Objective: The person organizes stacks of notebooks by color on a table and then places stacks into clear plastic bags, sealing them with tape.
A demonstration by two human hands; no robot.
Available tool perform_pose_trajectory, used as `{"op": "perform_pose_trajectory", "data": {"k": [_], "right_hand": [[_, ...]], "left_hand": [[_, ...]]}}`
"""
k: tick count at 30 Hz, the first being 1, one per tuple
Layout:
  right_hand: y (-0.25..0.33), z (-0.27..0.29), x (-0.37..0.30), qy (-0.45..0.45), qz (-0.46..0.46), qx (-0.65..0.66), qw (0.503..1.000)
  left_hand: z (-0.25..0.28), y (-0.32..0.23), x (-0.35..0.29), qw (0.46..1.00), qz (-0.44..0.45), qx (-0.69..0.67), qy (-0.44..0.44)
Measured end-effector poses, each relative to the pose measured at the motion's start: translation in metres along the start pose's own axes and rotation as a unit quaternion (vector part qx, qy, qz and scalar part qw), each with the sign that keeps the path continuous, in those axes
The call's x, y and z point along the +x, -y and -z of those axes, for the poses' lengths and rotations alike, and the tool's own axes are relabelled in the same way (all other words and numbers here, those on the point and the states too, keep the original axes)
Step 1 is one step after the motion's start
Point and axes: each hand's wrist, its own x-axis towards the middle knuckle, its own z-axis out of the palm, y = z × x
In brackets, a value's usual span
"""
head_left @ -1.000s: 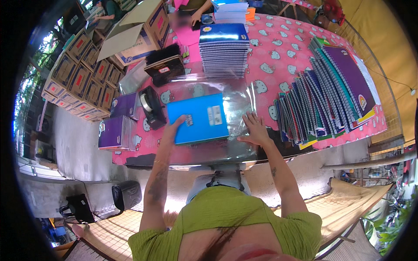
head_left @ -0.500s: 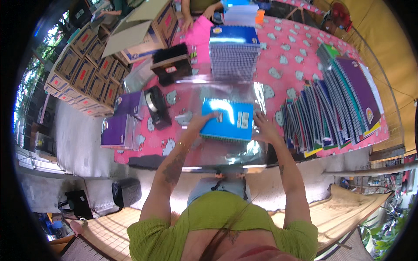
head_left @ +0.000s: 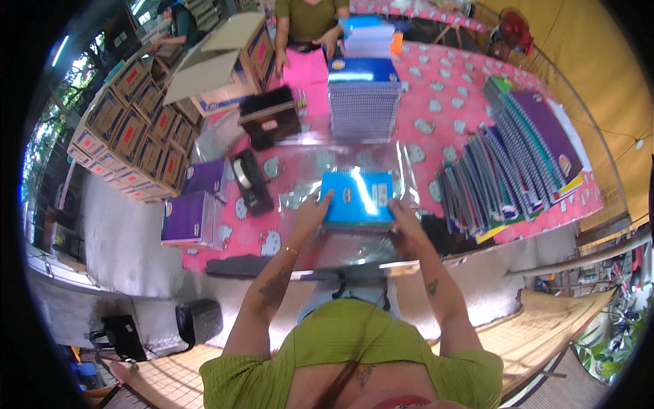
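A small stack of spiral notebooks with a bright blue cover on top (head_left: 357,198) lies in front of me, over clear plastic sheeting (head_left: 402,160). My left hand (head_left: 313,215) grips its left side, thumb on the cover's edge. Along the right side my right hand (head_left: 407,223) holds it the same way, the fingers partly hidden beneath. Beyond the plastic stands a tall stack of spiral notebooks (head_left: 364,102) with a dark blue cover on top. To the left of my left hand sits a black tape dispenser (head_left: 252,184).
Purple notebooks (head_left: 184,219) lie at the left table edge, near a black box-shaped holder (head_left: 269,119). Many notebooks (head_left: 504,174) lean in a row at right. Cardboard boxes (head_left: 129,129) are piled at left. Across the table, a person's hand (head_left: 332,41) is near pink sheets (head_left: 306,71).
Both hands have closed in on the sides of the blue notebook stack; the right hand's fingers were spread beside it before. My view has tilted up slightly, showing more of the person opposite.
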Motion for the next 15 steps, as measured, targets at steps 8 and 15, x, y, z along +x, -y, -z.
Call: {"op": "perform_pose_trajectory", "data": {"k": [8,15], "right_hand": [[0.113,-0.021,0.081,0.030,0.271,-0.272,0.923],[0.112,-0.061,0.165,0.168,0.171,-0.458,0.856]], "left_hand": [[-0.039,0.050,-0.146,0.944,-0.290,0.150,0.039],[-0.064,0.060,-0.195,0.934,-0.207,0.276,0.096]]}}
